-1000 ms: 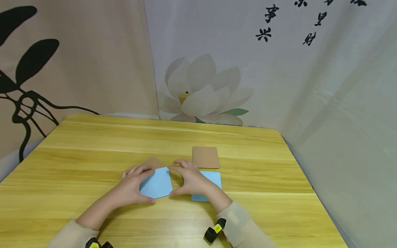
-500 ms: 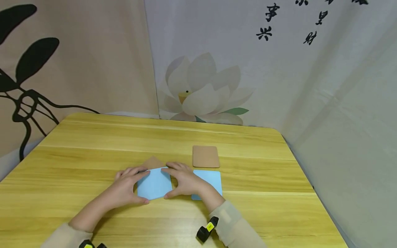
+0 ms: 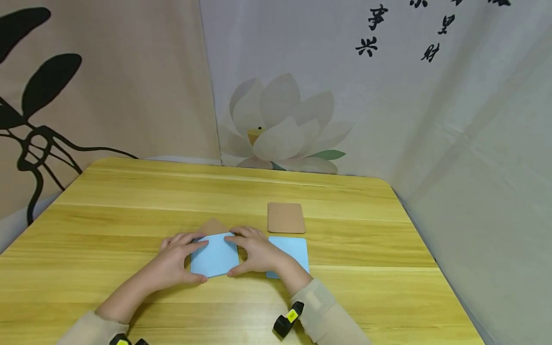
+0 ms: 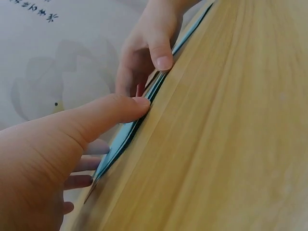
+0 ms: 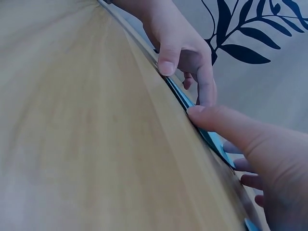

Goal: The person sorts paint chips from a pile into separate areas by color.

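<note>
A thin light-blue square coaster (image 3: 215,256) lies near the middle of the table, between both hands. My left hand (image 3: 174,263) holds its left side, thumb at the near edge and fingers toward the far edge. On the right side, my right hand (image 3: 256,254) grips it likewise with thumb and fingers. Beyond it pokes the corner of a brown square coaster (image 3: 213,225), the rest hidden. In the left wrist view the blue coaster (image 4: 115,144) shows a dark layered edge under my left thumb. The right wrist view shows the blue coaster (image 5: 211,139) beside my right thumb.
A second blue coaster (image 3: 293,251) lies partly under my right forearm. Just behind it is another brown coaster (image 3: 286,218), flat on the wooden table (image 3: 366,297). A printed curtain (image 3: 388,120) hangs behind the table.
Over the first half second both hands shifted slightly left, my right hand taking a firmer place on the blue coaster, which straightened a little. Since then almost nothing has moved.
</note>
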The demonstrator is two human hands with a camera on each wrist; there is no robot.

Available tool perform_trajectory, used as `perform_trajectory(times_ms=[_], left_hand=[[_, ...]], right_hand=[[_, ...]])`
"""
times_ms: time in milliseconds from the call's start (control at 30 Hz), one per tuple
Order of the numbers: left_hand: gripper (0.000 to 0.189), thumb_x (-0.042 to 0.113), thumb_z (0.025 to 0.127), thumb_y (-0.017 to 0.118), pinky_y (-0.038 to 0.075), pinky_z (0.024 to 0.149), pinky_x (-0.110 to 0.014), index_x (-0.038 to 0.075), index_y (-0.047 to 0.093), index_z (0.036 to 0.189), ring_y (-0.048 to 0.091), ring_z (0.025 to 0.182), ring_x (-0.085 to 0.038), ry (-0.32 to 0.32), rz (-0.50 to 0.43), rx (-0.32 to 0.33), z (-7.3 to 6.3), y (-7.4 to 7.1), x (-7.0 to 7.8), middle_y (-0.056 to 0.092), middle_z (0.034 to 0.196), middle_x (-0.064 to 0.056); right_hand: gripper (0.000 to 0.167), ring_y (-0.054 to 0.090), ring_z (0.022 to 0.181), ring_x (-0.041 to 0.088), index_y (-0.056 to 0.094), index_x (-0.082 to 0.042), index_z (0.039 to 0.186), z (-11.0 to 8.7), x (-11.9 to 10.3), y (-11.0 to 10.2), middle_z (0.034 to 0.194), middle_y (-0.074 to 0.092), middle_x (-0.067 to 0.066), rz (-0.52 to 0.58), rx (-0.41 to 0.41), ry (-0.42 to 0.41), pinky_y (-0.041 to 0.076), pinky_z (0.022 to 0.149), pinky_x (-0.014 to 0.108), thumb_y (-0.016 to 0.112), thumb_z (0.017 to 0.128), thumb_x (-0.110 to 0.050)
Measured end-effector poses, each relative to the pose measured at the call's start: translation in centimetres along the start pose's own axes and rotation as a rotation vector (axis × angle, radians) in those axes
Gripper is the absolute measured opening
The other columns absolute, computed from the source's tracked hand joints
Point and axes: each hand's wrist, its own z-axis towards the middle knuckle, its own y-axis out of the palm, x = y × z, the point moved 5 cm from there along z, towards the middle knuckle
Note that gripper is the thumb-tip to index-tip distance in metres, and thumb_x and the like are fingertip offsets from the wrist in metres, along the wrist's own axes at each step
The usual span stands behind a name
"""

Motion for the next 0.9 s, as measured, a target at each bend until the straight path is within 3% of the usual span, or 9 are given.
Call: perform_trajectory(times_ms=[400, 633, 900], left_hand=[[0.084, 0.051, 0.066, 0.083, 0.020, 0.092, -0.061, 0.004, 0.059, 0.130, 0.037, 0.124, -0.037, 0.035, -0.018, 0.045, 0.3, 0.0, 0.6, 0.046, 0.140, -0.018], [0.081, 0.044, 0.064, 0.085, 0.021, 0.092, -0.058, 0.004, 0.060, 0.130, 0.035, 0.126, -0.037, 0.082, -0.063, 0.076, 1.1, 0.6, 1.9, 0.047, 0.137, -0.014], [0.083, 0.043, 0.063, 0.086, 0.018, 0.096, -0.061, 0.006, 0.059, 0.132, 0.032, 0.129, -0.038, 0.103, -0.114, 0.057, 2.0, 1.8, 3.7, 0.044, 0.141, -0.012]], right_hand=[[0.085, 0.024, 0.139, 0.021, 0.042, -0.023, 0.147, -1.1, -0.4, -1.0, 0.151, 0.031, 0.001, -0.035, 0.057, -0.009, 0.024, 0.108, 0.047, 0.071, 0.076, -0.060], [0.084, 0.025, 0.138, 0.022, 0.043, -0.021, 0.146, -2.9, -0.1, -1.9, 0.150, 0.032, 0.003, -0.031, 0.083, -0.008, 0.027, 0.107, 0.049, 0.073, 0.076, -0.058], [0.086, 0.028, 0.135, 0.024, 0.045, -0.019, 0.145, -5.1, 0.8, -2.5, 0.148, 0.034, 0.006, -0.029, 0.112, 0.000, 0.030, 0.104, 0.049, 0.074, 0.074, -0.059]])
